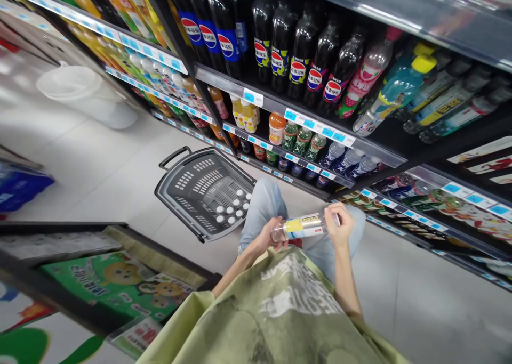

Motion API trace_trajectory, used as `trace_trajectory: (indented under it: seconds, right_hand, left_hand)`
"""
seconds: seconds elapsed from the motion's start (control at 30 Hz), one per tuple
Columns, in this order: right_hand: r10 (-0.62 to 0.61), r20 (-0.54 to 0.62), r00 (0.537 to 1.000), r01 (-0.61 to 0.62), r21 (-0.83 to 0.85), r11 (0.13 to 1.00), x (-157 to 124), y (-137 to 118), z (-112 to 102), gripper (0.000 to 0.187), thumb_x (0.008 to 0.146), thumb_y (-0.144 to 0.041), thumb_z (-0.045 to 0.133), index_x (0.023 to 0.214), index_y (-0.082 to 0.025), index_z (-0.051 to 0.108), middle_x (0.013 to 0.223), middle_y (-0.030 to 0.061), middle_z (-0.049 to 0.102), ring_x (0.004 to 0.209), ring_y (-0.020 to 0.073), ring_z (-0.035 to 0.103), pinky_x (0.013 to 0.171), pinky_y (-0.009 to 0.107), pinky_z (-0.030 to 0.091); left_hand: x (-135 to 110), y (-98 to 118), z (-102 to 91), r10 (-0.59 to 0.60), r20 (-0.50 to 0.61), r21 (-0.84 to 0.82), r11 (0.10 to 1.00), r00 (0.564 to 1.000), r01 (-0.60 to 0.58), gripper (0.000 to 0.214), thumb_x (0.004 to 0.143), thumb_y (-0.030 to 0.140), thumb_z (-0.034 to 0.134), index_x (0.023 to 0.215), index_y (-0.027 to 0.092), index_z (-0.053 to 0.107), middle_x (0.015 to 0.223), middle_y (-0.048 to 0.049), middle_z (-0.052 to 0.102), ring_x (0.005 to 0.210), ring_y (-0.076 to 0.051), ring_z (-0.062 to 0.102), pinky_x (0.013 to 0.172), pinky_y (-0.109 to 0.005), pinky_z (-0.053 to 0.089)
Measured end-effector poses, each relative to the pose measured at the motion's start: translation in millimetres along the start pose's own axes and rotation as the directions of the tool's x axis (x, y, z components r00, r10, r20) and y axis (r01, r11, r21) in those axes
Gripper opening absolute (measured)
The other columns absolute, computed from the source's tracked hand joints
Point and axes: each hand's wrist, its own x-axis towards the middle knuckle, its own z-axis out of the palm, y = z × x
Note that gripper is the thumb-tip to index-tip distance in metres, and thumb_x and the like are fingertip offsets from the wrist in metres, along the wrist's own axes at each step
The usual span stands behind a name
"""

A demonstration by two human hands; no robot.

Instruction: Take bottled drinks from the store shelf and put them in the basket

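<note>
Held sideways over my lap is a clear drink bottle (pixel 302 227) with a yellow, white and blue label. My left hand (pixel 273 233) is wrapped round one end of it. At the other end, my right hand (pixel 339 223) closes its fingers round the bottle; whether that end is the cap I cannot tell. Left of my knees, a dark grey shopping basket (pixel 192 177) rests on the floor, with several white-capped bottles (pixel 232 209) at its near right end.
A drinks shelf (pixel 224 84) fills the far side, with cola bottles (pixel 298 68) and a blue bottle with a yellow cap (pixel 396 95). Behind the basket stands a white bucket (pixel 96 95). A display with green packs (pixel 116 281) borders the left; a blue pack (pixel 24 185) is beyond it.
</note>
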Motion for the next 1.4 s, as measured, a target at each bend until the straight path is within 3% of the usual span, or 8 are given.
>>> trace_trajectory:
  seconds: [0.17,0.3,0.57,0.73,0.9,1.03,1.2,1.4]
  right_hand:
    - [0.193,-0.215,0.957,-0.197,0.006,0.98,0.1,13.1,6.2,0.037,0.092,-0.044,0.069,0.064,-0.023,0.055,0.067,0.0002,0.059,0.07,0.0189,0.056,0.073,0.034,0.046]
    - [0.383,-0.284,0.879,-0.367,0.109,0.924,-0.2,28.8,1.4,0.038,0.085,-0.049,0.073,0.064,-0.023,0.057,0.064,-0.0019,0.055,0.066,0.0175,0.05,0.07,0.032,0.043]
    - [0.308,-0.232,0.923,-0.299,0.074,0.951,-1.1,21.3,-3.8,0.029,0.086,-0.043,0.064,0.067,-0.022,0.058,0.068,0.0003,0.058,0.071,0.0186,0.055,0.069,0.031,0.044]
    - [0.259,-0.223,0.94,-0.26,0.026,0.965,-4.7,17.4,0.4,0.027,0.086,-0.04,0.062,0.066,-0.023,0.056,0.069,0.0008,0.058,0.072,0.0194,0.057,0.07,0.032,0.046]
    - [0.328,-0.274,0.904,-0.328,0.046,0.943,-5.3,26.7,-1.0,0.026,0.084,-0.041,0.06,0.066,-0.024,0.054,0.067,-0.0007,0.055,0.07,0.0189,0.054,0.068,0.032,0.045]
    - [0.38,-0.309,0.872,-0.371,0.091,0.924,-3.9,29.8,-3.5,0.025,0.083,-0.042,0.061,0.066,-0.023,0.055,0.067,-0.001,0.055,0.068,0.0181,0.051,0.067,0.032,0.043]
    - [0.361,-0.282,0.889,-0.339,0.126,0.932,-1.6,26.2,-5.2,0.026,0.083,-0.041,0.067,0.066,-0.022,0.059,0.068,-0.0011,0.057,0.07,0.0181,0.053,0.069,0.031,0.042]
    - [0.292,-0.247,0.924,-0.301,0.003,0.954,-3.5,22.0,-5.0,0.03,0.087,-0.044,0.068,0.068,-0.023,0.057,0.068,-0.0013,0.056,0.071,0.018,0.053,0.071,0.031,0.045]
  left_hand:
    - [-4.6,9.4,16.1,0.167,-0.126,-0.073,0.981,0.978,-0.177,0.071,0.081,0.064,0.082,0.132,0.022,0.054,0.085,-0.0002,0.07,0.056,-0.013,0.064,0.046,-0.025,0.054]
    - [-3.9,12.5,29.0,0.316,-0.204,0.017,0.947,0.926,-0.32,0.085,0.073,0.049,0.093,0.14,0.023,0.046,0.122,-0.0082,0.068,0.064,-0.008,0.064,0.044,-0.019,0.054]
    - [3.9,14.3,34.9,0.194,-0.316,0.038,0.981,0.929,-0.192,0.057,0.086,0.075,0.066,0.09,0.019,0.053,0.059,0.004,0.062,0.037,-0.01,0.05,0.036,-0.021,0.034]
    - [3.2,19.7,21.9,0.061,-0.167,0.143,0.989,0.984,-0.037,0.065,0.096,0.079,0.044,0.078,0.018,0.059,0.047,-0.0013,0.059,0.036,-0.011,0.044,0.04,-0.024,0.025]
    - [-4.6,12.0,25.7,0.206,-0.152,0.092,0.977,0.967,-0.193,0.068,0.079,0.064,0.084,0.122,0.019,0.057,0.101,-0.0056,0.076,0.064,-0.014,0.068,0.058,-0.028,0.058]
    - [-6.0,-1.0,34.0,0.339,-0.221,0.173,0.936,0.914,-0.306,0.081,0.073,0.054,0.092,0.134,0.019,0.052,0.134,-0.0146,0.067,0.066,-0.01,0.066,0.056,-0.026,0.058]
    - [-6.1,2.0,31.1,0.354,-0.216,0.361,0.895,0.91,-0.263,0.071,0.072,0.056,0.092,0.121,0.017,0.06,0.1,-0.0061,0.076,0.066,-0.014,0.067,0.061,-0.026,0.056]
    - [1.0,11.0,21.9,0.177,-0.135,0.268,0.954,0.975,-0.136,0.056,0.09,0.073,0.063,0.088,0.018,0.057,0.06,-0.0001,0.066,0.051,-0.017,0.063,0.054,-0.028,0.049]
